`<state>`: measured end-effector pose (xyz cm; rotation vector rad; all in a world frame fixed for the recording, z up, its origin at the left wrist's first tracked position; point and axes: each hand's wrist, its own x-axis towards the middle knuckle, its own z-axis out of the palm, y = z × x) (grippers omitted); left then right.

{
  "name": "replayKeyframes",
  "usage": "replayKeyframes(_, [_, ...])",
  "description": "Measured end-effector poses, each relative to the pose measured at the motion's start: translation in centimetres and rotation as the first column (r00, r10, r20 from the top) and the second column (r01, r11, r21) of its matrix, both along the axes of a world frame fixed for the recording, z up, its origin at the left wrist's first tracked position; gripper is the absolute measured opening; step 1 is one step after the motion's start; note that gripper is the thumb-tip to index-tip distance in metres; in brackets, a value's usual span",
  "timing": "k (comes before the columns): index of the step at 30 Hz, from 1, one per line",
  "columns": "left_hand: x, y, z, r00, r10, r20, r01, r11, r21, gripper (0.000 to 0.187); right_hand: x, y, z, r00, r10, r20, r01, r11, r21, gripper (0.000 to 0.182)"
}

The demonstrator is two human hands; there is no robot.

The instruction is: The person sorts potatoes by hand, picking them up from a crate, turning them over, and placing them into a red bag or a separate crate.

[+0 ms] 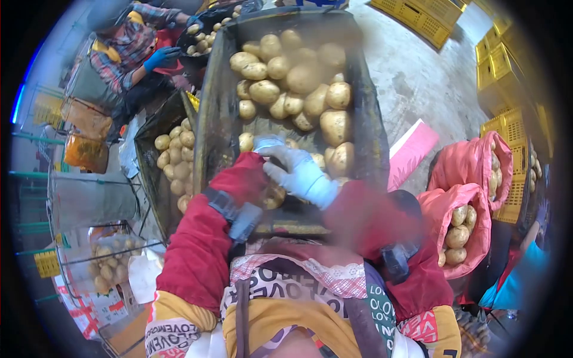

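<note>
My left hand (270, 143), in a pale blue-white glove, is over the near-middle part of a long dark trough (208, 119) of potatoes. Its fingers are mostly hidden. Close against its wrist is my right hand (301, 173), in a white glove with a pale blue cuff. The right fingers are apart and reach left toward the left glove and red sleeve, with no potato in them. Beyond both hands lies a heap of loose potatoes (264, 92). One potato (274, 196) shows below the hands.
A dark bin of potatoes (173, 155) adjoins the trough's left side. Pink sacks of potatoes (480, 200) stand at the right, near yellow crates (513, 143). A pink sheet (412, 152) lies beside the trough. Another person (122, 51) in blue gloves sits at upper left.
</note>
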<state>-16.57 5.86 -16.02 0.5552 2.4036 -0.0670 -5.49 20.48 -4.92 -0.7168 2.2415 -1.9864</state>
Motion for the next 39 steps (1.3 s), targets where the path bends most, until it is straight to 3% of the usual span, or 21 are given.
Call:
replayKeyframes(3, [0.2, 1.5, -0.5, 0.997, -0.062, -0.046, 0.060, 0.997, -0.041, 0.057, -1.3, 0.5, 0.5, 0.972, -0.172, -0.158, 0.192, 0.974, 0.120, 0.030])
replayKeyframes(5, [0.2, 1.7, -0.5, 0.995, -0.063, -0.076, 0.065, 0.998, 0.027, 0.059, -1.6, 1.0, 2.8, 0.973, -0.169, 0.157, 0.144, 0.976, 0.164, 0.030])
replayKeyframes(9, [0.0, 1.1, 0.0, 0.988, 0.006, -0.152, 0.047, 0.938, 0.344, 0.064, -3.2, 0.6, -0.5, 0.925, -0.323, 0.202, 0.344, 0.935, -0.082, 0.041])
replayKeyframes(10, [0.1, 0.7, 0.4, 0.990, 0.064, -0.128, 0.002, 0.887, 0.462, 0.065, -3.7, 0.7, -0.5, 0.926, -0.320, 0.201, 0.341, 0.936, -0.083, 0.041])
replayKeyframes(12, [1.0, -0.2, 1.7, 0.949, 0.298, 0.099, -0.289, 0.703, 0.650, 0.084, -4.0, 0.9, -0.7, 0.767, -0.462, 0.445, 0.621, 0.709, -0.335, 0.045])
replayKeyframes(13, [2.9, 1.0, 9.8, 0.881, 0.411, 0.233, -0.465, 0.666, 0.583, 0.099, -3.7, 1.3, -0.1, 0.772, -0.455, 0.444, 0.614, 0.715, -0.335, 0.045])
replayKeyframes(14, [3.7, 1.4, 13.8, 0.868, 0.448, 0.213, -0.481, 0.655, 0.584, 0.095, -3.5, 2.1, 0.9, 0.666, -0.404, 0.627, 0.662, 0.707, -0.247, 0.044])
replayKeyframes(15, [4.2, 0.4, 13.9, 0.845, 0.439, 0.304, -0.503, 0.464, 0.729, 0.091, -3.2, 2.6, 1.4, 0.523, -0.343, 0.780, 0.689, 0.709, -0.150, 0.044])
replayKeyframes(16, [5.0, -0.6, 14.4, 0.826, 0.410, 0.387, -0.509, 0.243, 0.826, 0.087, -2.8, 2.8, 1.5, 0.531, -0.333, 0.780, 0.679, 0.717, -0.156, 0.044])
replayKeyframes(17, [6.0, -1.3, 14.9, 0.821, 0.424, 0.382, -0.509, 0.240, 0.827, 0.087, -2.2, 2.8, 1.5, 0.565, -0.022, 0.825, 0.536, 0.769, -0.347, 0.046])
replayKeyframes(18, [7.5, -1.7, 16.6, 0.782, 0.438, 0.444, -0.535, 0.106, 0.838, 0.084, -1.5, 2.5, 1.4, 0.538, 0.291, 0.792, 0.392, 0.745, -0.540, 0.049])
replayKeyframes(19, [8.8, -2.1, 18.0, 0.742, 0.441, 0.506, -0.551, -0.031, 0.834, 0.080, -1.0, 1.9, 0.9, 0.600, 0.406, 0.689, 0.234, 0.735, -0.636, 0.055])
replayKeyframes(20, [9.8, -2.6, 19.0, 0.736, 0.453, 0.503, -0.547, -0.040, 0.836, 0.080, -0.8, 1.5, 0.7, 0.596, 0.416, 0.687, 0.219, 0.739, -0.637, 0.055])
replayKeyframes(22, [11.9, -3.8, 20.1, 0.779, 0.484, 0.400, -0.503, 0.101, 0.858, 0.080, -0.2, 0.6, 2.4, 0.798, 0.411, 0.441, -0.101, 0.813, -0.574, 0.045])
replayKeyframes(23, [12.6, -4.5, 19.8, 0.745, 0.369, 0.555, -0.576, -0.064, 0.815, 0.078, 0.3, 0.9, 4.2, 0.526, 0.598, 0.604, 0.085, 0.670, -0.738, 0.052])
replayKeyframes(24, [13.3, -5.2, 19.2, 0.739, 0.376, 0.559, -0.576, -0.078, 0.814, 0.078, 0.2, 0.7, 3.6, 0.517, 0.601, 0.609, 0.076, 0.677, -0.732, 0.052])
replayKeyframes(26, [14.2, -6.6, 17.2, 0.696, 0.195, 0.691, -0.618, -0.327, 0.715, 0.071, -0.3, 0.7, 1.0, 0.398, 0.697, 0.597, 0.122, 0.605, -0.787, 0.061])
replayKeyframes(28, [14.7, -7.6, 15.5, 0.680, 0.211, 0.702, -0.608, -0.372, 0.701, 0.064, -0.1, 0.5, 0.1, 0.381, 0.699, 0.606, 0.117, 0.613, -0.781, 0.062])
replayKeyframes(33, [15.0, -7.9, 16.2, 0.656, 0.175, 0.734, -0.651, -0.361, 0.668, 0.056, 0.2, 0.3, -0.1, 0.487, 0.543, 0.684, 0.103, 0.742, -0.663, 0.064])
replayKeyframes(37, [15.0, -7.6, 16.0, 0.603, 0.087, 0.793, -0.694, -0.432, 0.576, 0.063, 0.5, 0.6, 2.8, 0.559, 0.558, 0.614, 0.031, 0.726, -0.687, 0.068])
replayKeyframes(39, [15.0, -7.4, 16.2, 0.633, 0.049, 0.773, -0.703, -0.381, 0.600, 0.071, 0.7, 0.9, 3.6, 0.893, 0.211, 0.398, -0.121, 0.963, -0.239, 0.067])
